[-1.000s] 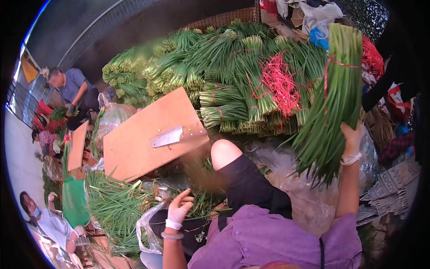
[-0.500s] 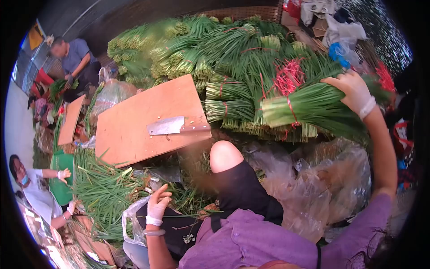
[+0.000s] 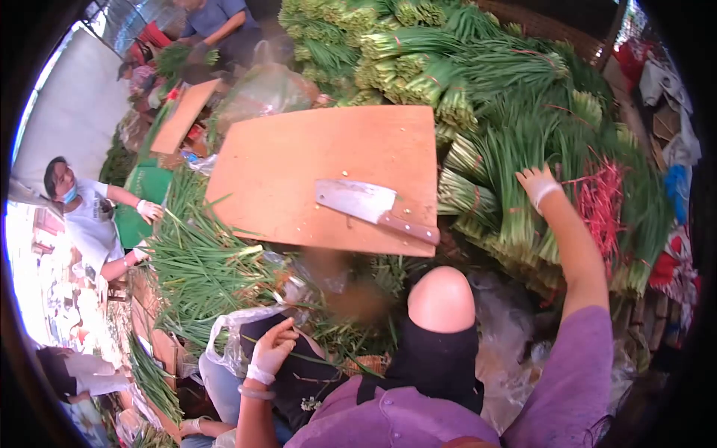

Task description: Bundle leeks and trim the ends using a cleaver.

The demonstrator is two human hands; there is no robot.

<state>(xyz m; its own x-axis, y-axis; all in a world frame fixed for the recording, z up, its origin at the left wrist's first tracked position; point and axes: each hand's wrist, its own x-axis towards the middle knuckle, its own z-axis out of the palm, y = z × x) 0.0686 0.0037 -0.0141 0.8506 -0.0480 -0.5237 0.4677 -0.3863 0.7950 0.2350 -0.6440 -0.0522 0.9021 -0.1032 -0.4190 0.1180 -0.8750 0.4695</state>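
Purple cloth of the person's sleeve [image 3: 567, 366] came nearest. The left hand [image 3: 270, 352] hung above the lap, fingers loosely curled, with nothing clearly in its hold. A plastic bag [image 3: 224, 328] sagged just left of it, and loose chives [image 3: 198, 276] lay heaped farther out on that side. Beyond, between the two hands, a cleaver [image 3: 357, 200] lay flat on a wooden board [image 3: 321, 142]. The right hand [image 3: 539, 185] reached over the stacked chives, fingers spread and closed round nothing; a chive bundle [image 3: 515, 198] lay at its fingertips, pale ends toward the person. Whether they pressed on it, I could not tell. Red ties [image 3: 597, 201] lay just right of that hand. The step looked like settling or picking out a bundle; shifting it would have called for curling the fingers around its stems. Well left of both hands sat a co-worker [image 3: 89, 216].
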